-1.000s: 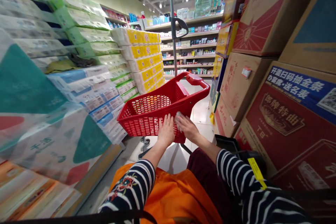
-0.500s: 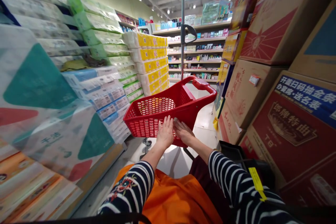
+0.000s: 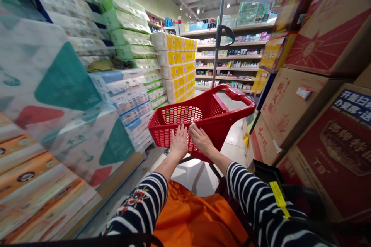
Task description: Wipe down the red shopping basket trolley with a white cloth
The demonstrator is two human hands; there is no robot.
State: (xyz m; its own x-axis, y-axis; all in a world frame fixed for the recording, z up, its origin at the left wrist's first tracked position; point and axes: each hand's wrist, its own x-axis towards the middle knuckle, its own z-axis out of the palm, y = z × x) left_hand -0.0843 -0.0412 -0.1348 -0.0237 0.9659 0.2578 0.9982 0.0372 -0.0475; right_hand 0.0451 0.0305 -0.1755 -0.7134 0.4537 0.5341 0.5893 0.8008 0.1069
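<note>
A red plastic shopping cart [image 3: 214, 123] stands in front of me, turned sideways with its handle to the right. Its perforated basket shows no goods inside. My left hand [image 3: 179, 142] lies against the near side of the basket, fingers stretched out and spread. Just to its right, my right hand [image 3: 202, 140] rests on the same side with fingers extended. Neither hand is wrapped around the cart; both appear to touch its wall. A tall grey pole [image 3: 220, 27] with a dark looped bracket rises behind the cart.
Packs of tissue [image 3: 69, 81] are stacked along the left, with yellow-and-white packs [image 3: 176, 65] farther back. Cardboard cartons [image 3: 298, 108] pile up on the right, close to my right arm. Shelves of small bottles and boxes [image 3: 237, 52] line the back. Pale floor tiles [image 3: 233, 135] show beyond the cart.
The view has swung left, so the cart and stacks appear farther right. My hands have drawn slightly apart on the basket side, the left one shifting left along it.
</note>
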